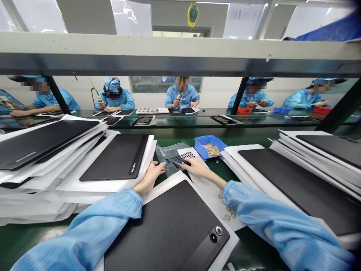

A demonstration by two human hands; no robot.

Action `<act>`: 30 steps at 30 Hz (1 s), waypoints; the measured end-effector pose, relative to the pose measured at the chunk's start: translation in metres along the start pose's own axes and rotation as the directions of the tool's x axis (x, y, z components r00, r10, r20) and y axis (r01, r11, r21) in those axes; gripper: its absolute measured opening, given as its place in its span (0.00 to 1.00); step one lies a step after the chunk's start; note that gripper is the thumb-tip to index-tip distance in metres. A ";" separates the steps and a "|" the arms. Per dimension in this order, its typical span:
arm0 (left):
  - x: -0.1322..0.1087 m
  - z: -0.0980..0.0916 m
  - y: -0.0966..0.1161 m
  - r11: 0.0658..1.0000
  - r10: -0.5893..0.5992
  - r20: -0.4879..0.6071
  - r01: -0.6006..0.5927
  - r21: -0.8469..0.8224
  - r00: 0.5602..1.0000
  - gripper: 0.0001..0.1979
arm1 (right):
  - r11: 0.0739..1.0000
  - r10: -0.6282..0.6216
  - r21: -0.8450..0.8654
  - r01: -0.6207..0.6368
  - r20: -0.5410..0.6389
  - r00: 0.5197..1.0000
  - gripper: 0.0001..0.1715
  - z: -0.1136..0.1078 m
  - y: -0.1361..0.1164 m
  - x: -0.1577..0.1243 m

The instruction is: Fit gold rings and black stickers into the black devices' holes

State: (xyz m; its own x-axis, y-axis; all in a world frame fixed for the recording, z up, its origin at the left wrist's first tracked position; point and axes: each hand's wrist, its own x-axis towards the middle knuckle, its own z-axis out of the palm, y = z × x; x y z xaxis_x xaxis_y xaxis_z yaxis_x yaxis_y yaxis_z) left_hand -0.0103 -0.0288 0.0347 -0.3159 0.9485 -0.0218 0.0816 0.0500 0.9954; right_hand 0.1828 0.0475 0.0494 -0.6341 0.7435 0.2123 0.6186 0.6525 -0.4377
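Note:
My right hand (196, 167) grips a slim black tweezers-like tool (183, 160), its tip over a white sheet of black ring stickers (188, 152). This sheet lies by a clear plastic bag (166, 151) with dark rings showing. My left hand (152, 176) rests beside the bag, fingers apart and holding nothing, at the edge of the left stack. In front of me a black tablet back cover (172, 222) lies on white paper, its two round camera rings at the lower right. A paper sheet with brownish ring marks (222, 203) lies partly under my right forearm.
A blue bin (201, 145) holds small pale gold parts. Tablet covers layered with white paper form stacks at left (115, 156) and right (282, 177). A shelf beam (180, 52) crosses above. Several co-workers in blue sit across the bench.

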 end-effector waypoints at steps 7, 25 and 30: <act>0.011 0.026 0.006 0.959 -0.176 0.137 0.201 -0.201 0.975 0.13 | 0.994 -0.050 0.099 0.043 0.072 0.996 0.15 -0.018 0.002 0.009; 0.026 0.033 -0.006 0.985 -0.158 0.156 0.166 -0.042 0.975 0.13 | 0.977 0.033 0.214 0.009 -0.191 0.981 0.10 0.025 -0.017 0.031; 0.030 0.032 -0.012 0.988 -0.155 0.163 0.156 0.007 0.974 0.13 | 0.966 0.049 0.259 -0.003 -0.172 0.984 0.10 0.028 -0.013 0.031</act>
State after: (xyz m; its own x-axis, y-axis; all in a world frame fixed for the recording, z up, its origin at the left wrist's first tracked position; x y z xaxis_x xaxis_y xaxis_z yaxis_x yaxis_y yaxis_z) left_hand 0.0091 0.0093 0.0192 -0.1666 0.9673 -0.1911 0.0374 0.1999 0.9791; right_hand 0.1416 0.0579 0.0371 -0.5133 0.7889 0.3380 0.4789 0.5901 -0.6499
